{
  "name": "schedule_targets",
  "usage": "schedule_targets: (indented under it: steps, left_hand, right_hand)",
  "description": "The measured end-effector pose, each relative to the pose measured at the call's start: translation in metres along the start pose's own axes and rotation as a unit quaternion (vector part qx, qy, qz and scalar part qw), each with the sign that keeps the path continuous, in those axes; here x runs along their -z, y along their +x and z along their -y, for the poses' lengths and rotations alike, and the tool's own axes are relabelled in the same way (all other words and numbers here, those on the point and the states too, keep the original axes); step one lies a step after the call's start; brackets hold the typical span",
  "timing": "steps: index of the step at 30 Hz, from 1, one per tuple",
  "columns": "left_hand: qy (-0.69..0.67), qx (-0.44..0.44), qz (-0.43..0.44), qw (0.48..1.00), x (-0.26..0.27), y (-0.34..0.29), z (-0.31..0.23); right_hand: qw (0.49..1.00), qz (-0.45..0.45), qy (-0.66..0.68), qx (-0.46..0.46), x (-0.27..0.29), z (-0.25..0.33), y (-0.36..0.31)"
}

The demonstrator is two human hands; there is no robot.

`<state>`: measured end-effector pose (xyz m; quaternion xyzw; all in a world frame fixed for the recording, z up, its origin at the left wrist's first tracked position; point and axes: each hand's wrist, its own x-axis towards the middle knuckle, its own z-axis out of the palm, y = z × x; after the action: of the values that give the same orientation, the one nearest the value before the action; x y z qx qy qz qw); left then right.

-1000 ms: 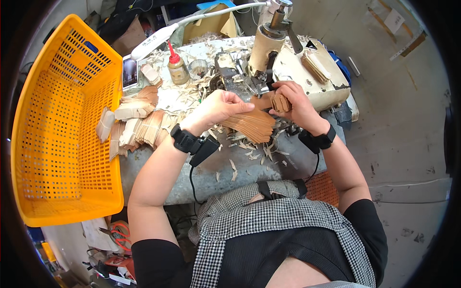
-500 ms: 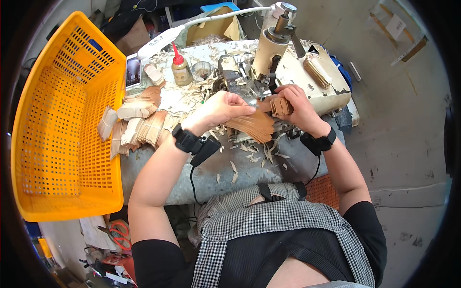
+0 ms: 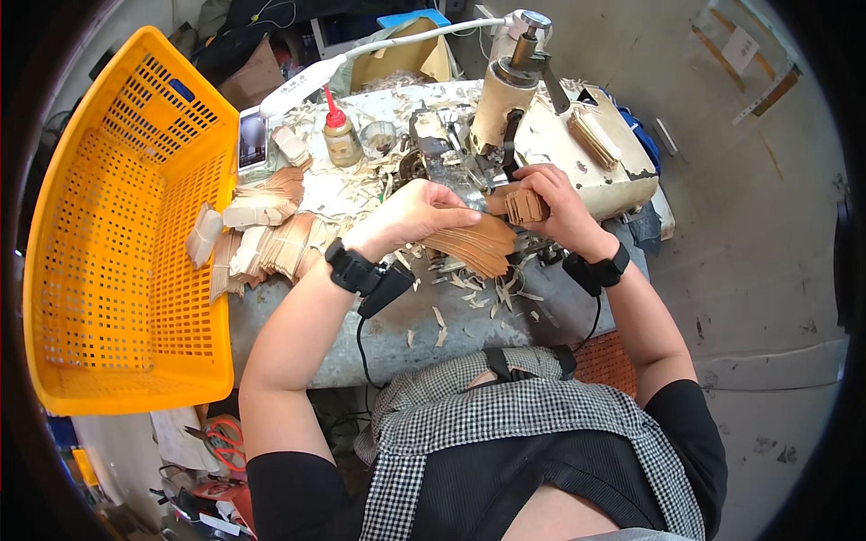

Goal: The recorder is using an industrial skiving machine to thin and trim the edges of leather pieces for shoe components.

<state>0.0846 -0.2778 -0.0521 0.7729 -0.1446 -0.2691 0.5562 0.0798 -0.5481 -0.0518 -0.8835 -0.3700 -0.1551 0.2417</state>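
A fanned stack of brown leather pieces (image 3: 474, 245) is pinched in my left hand (image 3: 417, 216), thumb on top, in front of the machine. My right hand (image 3: 561, 209) is closed round a smaller bundle of brown leather pieces (image 3: 526, 206), their folded-looking edges toward me. Between the hands, one flat brown piece reaches toward the working point of the cream skiving-type machine (image 3: 505, 99); its far end is hidden by the machine parts and my fingers. Pale leather shavings (image 3: 469, 287) lie under and around the left stack.
At the left, a yellow plastic basket (image 3: 135, 393) leans beside bundled leather pieces (image 3: 271, 243). Behind stand a red-capped bottle (image 3: 342, 135), a glass jar (image 3: 377, 135), a phone (image 3: 253, 140) and a white lamp arm (image 3: 397, 38). More strips (image 3: 594, 140) lie on the machine's right side.
Both hands stay at nearly the same place. The right-hand bundle has turned slightly, and the left stack has shifted a little. The view has moved slightly.
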Motion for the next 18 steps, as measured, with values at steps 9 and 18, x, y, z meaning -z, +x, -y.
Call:
schedule_targets:
  steps: [9, 18]
  left_hand:
    - [-0.131, 0.045, 0.024, 0.990, 0.017, -0.011, 0.007]
    - [-0.110, 0.043, 0.001, 0.993, 0.013, -0.008, 0.010]
  right_hand:
    - [0.982, -0.038, 0.148, -0.111, 0.007, 0.002, -0.007]
    - [0.996, -0.027, 0.064, -0.048, 0.003, 0.001, -0.007]
